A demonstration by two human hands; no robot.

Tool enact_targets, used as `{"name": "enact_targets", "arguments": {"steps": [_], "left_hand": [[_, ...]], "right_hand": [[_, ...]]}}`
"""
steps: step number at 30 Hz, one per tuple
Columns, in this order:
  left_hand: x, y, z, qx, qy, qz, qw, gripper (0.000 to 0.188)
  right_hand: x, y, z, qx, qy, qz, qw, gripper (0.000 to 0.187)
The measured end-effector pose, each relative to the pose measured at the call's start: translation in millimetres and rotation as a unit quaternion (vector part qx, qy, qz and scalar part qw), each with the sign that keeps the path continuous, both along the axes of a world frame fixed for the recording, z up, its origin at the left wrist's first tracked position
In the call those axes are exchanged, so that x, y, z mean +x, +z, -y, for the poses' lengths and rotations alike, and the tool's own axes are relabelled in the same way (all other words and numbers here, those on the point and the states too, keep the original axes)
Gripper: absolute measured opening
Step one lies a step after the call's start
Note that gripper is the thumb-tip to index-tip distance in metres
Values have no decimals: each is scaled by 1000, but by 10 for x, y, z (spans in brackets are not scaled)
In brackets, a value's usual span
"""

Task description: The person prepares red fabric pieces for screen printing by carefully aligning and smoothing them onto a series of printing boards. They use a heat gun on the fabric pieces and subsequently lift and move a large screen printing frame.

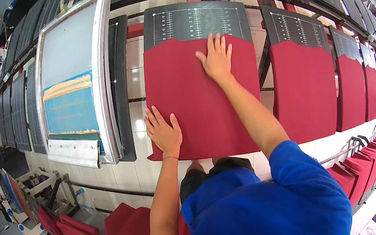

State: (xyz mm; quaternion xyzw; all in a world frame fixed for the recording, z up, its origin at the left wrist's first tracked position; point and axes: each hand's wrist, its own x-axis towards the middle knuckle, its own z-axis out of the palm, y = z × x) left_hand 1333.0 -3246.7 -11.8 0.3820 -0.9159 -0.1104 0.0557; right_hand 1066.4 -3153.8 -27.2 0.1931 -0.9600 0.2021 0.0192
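Note:
A dark red cloth piece point(195, 101) lies spread over a black printing board point(183, 22) with white ruler marks, whose far end shows bare. My left hand point(164, 132) rests flat on the cloth's left edge, fingers stretched out. Farther up, my right hand point(217, 60) is laid near the cloth's far edge with its fingers spread, the fingertips close to the bare board. Neither hand grips anything. The cloth looks mostly smooth, and its near left corner sticks out a little past the board.
To the left stands a metal-framed printing screen point(108, 81) with a blue area and a squeegee point(75, 152) at its near end. More boards with red cloth point(304, 89) run off to the right. Behind me, folded red pieces point(126, 225) hang along a rail.

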Motion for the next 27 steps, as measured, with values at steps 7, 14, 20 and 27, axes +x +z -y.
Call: {"name": "enact_targets", "arguments": {"steps": [7, 14, 20, 27], "left_hand": [[136, -31, 78, 64, -31, -56, 996, 70], [565, 900, 902, 366, -182, -233, 882, 53], [1253, 1721, 3901, 134, -143, -299, 934, 37], [2570, 675, 6509, 378, 73, -90, 918, 62]], "right_hand": [[2863, 409, -1270, 143, 212, 118, 959, 89], [2896, 489, -1137, -37, 75, 155, 984, 81], [2957, 571, 785, -371, -84, 326, 865, 49], [2988, 519, 2539, -413, -80, 399, 815, 63]]}}
